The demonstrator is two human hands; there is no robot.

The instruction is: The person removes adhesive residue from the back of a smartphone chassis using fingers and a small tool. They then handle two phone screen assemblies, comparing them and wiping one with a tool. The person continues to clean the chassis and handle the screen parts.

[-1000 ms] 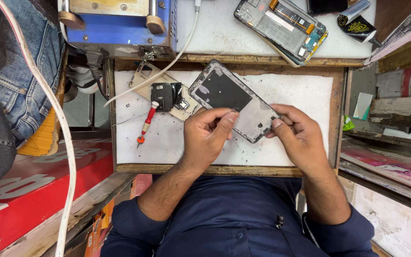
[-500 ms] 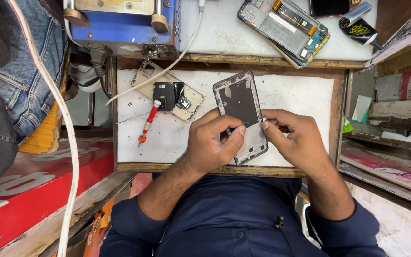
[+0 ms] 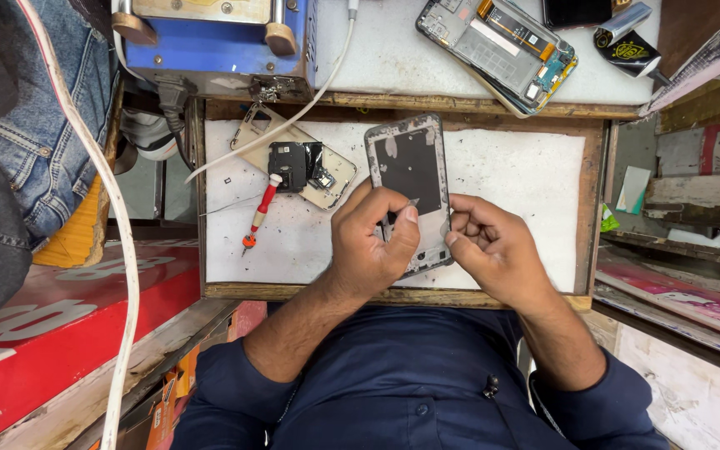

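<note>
A grey phone frame (image 3: 411, 164) with a dark inner panel lies lengthwise on the white work mat (image 3: 518, 179), its top end pointing away from me. My left hand (image 3: 370, 247) grips its lower left part, thumb pressed on the panel, and a thin metal tip shows beside the thumb. My right hand (image 3: 493, 250) has its fingers curled and pinches the frame's lower right edge. The frame's bottom end is hidden under both hands.
A red-handled screwdriver (image 3: 258, 215) and a pale phone back with a black module (image 3: 300, 164) lie left on the mat. An opened phone with circuit boards (image 3: 502, 46), a blue machine (image 3: 210, 37) and a white cable (image 3: 302, 104) are beyond. Another person's jeans-clad leg (image 3: 39, 125) is far left.
The phone frame has been turned from a slant to straight up and down on the mat. Both hands stayed on its lower end and shifted slightly with it.
</note>
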